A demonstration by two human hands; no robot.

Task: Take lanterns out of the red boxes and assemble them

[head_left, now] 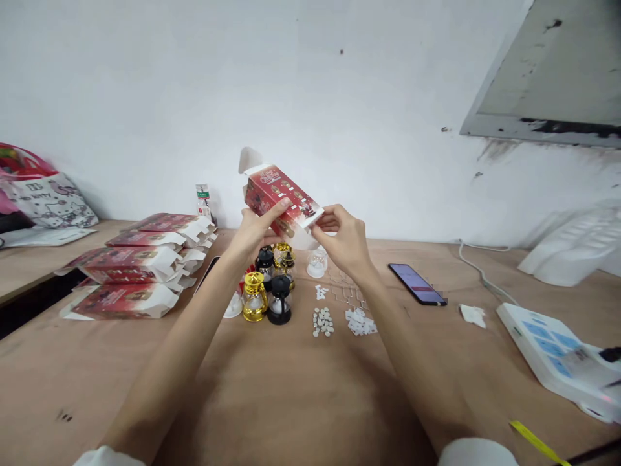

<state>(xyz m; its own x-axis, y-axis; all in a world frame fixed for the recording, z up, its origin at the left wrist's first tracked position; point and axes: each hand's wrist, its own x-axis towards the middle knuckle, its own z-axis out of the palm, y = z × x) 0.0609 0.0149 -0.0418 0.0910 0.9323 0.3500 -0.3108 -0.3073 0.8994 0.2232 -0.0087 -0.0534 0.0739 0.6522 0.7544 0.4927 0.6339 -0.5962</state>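
A small red printed carton (276, 194) is raised above the wooden table (301, 401), tilted, with its white top flap open. My left hand (255, 233) grips its lower left side. My right hand (342, 236) pinches the carton's right end flap. Below the hands stand several tiny lanterns, gold (254, 296) and black (280, 299). Beside them lie a heap of small white round pieces (323, 321) and a heap of small white tabs (360, 321).
Flat red cartons (140, 272) are stacked at the left. A dark phone (417, 283) lies at the right, with a white device (557, 356) and a cable beyond it. A small bottle (203, 200) stands by the wall. Printed bags (43, 200) sit far left.
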